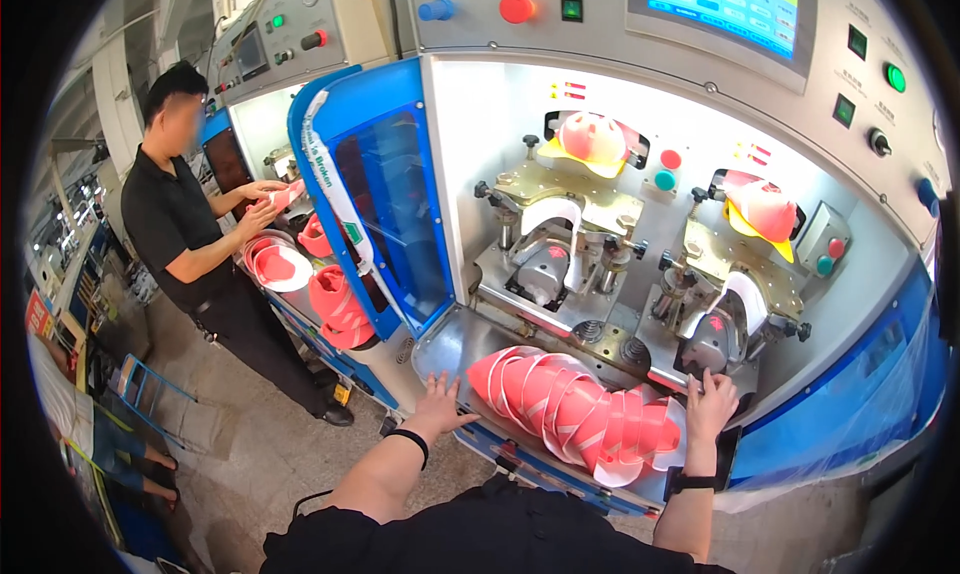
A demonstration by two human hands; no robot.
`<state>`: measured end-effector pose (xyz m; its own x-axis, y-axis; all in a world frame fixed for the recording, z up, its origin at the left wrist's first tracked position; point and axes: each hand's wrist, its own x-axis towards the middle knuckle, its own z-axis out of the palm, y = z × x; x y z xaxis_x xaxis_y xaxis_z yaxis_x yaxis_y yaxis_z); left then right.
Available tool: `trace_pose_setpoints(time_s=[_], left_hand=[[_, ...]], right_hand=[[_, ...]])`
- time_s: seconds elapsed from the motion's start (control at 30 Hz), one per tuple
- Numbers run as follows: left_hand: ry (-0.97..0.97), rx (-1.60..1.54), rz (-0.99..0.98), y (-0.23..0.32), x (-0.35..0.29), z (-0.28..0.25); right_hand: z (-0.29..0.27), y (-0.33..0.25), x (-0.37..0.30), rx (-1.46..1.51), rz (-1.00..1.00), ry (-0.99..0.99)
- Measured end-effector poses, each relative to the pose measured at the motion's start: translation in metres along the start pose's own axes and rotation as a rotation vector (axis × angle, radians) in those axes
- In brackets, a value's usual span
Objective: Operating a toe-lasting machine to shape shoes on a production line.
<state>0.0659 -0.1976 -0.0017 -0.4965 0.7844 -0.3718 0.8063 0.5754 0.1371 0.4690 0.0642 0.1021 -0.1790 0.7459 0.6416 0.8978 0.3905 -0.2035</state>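
My left hand rests with spread fingers on the metal ledge at the front of the machine, left of a long stack of nested pink-and-white pieces that look like shoe uppers. Over at the right station, my right hand has its fingers bent together at the lower front of a grey mould. Whatever those fingers pinch is too small to make out. Another grey mould sits bare at the left station. Above the stations, pink pieces with yellow edges cover the upper moulds.
A blue machine door stands swung out on the left. Metal clamps and plates surround both moulds. Overhead is a panel with buttons and a screen. At far left a co-worker handles a pink piece beside further stacks.
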Motion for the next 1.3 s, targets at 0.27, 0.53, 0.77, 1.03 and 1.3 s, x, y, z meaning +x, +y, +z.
trace_pose_setpoints(time_s=[0.27,0.53,0.77,1.03,1.3], left_hand=[[0.059,0.068,0.002,0.003,0.035,-0.001],[0.043,0.05,-0.03,0.018,0.045,-0.01],[0.014,0.08,-0.058,0.02,0.047,-0.012],[0.065,0.079,-0.046,0.019,0.06,-0.008],[0.124,0.06,-0.011,0.021,0.066,-0.008]], right_hand=[[0.024,0.004,0.029,-0.016,-0.054,0.016],[0.033,0.027,0.036,0.177,0.071,-0.038],[0.024,0.044,0.074,-0.02,0.036,0.052],[0.044,0.048,0.087,-0.011,-0.016,0.002],[0.049,0.038,0.092,0.001,0.175,-0.06]])
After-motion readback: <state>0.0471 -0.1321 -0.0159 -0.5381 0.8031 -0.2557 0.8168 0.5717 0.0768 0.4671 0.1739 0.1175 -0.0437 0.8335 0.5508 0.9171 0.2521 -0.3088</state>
